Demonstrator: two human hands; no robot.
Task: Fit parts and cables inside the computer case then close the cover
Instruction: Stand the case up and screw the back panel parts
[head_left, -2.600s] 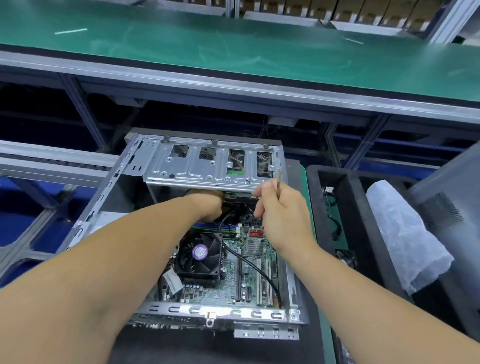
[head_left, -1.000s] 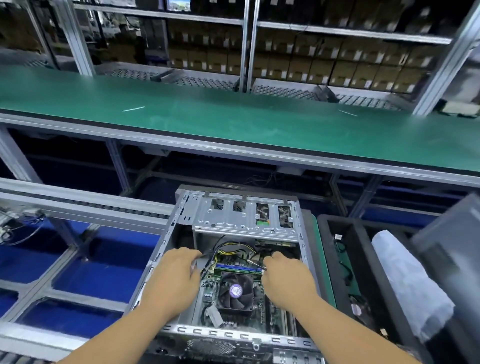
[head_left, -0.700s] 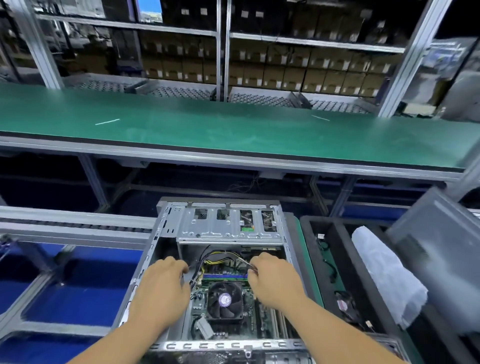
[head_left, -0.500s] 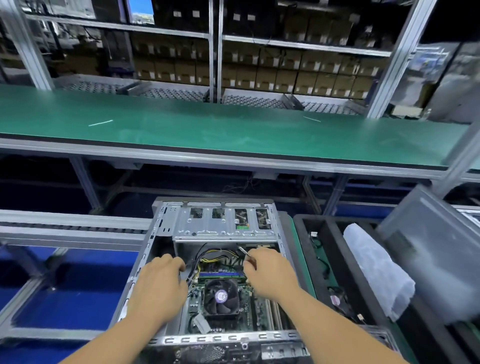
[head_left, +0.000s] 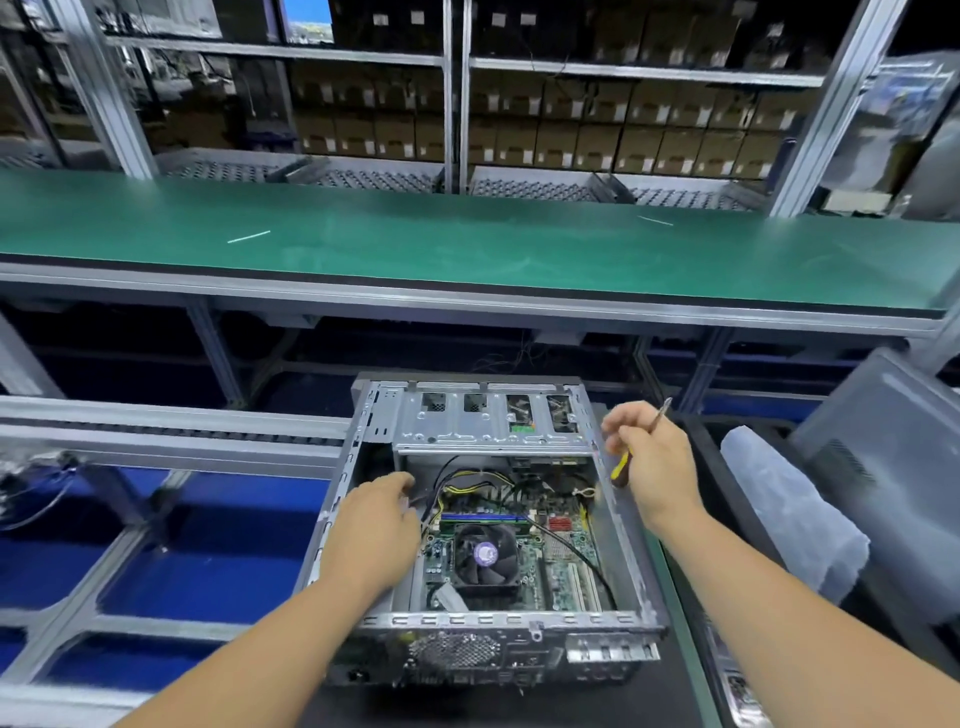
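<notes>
The open computer case (head_left: 483, 621) lies flat in front of you, cover off, with its drive cage (head_left: 493, 421) at the far end and the fan (head_left: 485, 556) in the middle of the board. Your left hand (head_left: 376, 535) reaches over the case's left wall, fingers curled down toward the cables (head_left: 467, 480) beyond the fan; whether they grip one you cannot tell. Your right hand (head_left: 652, 467) hovers above the case's right wall, fingers closed around a screwdriver (head_left: 641, 441), its tip pointing up and away. A white bag (head_left: 789, 514) lies right of the case.
</notes>
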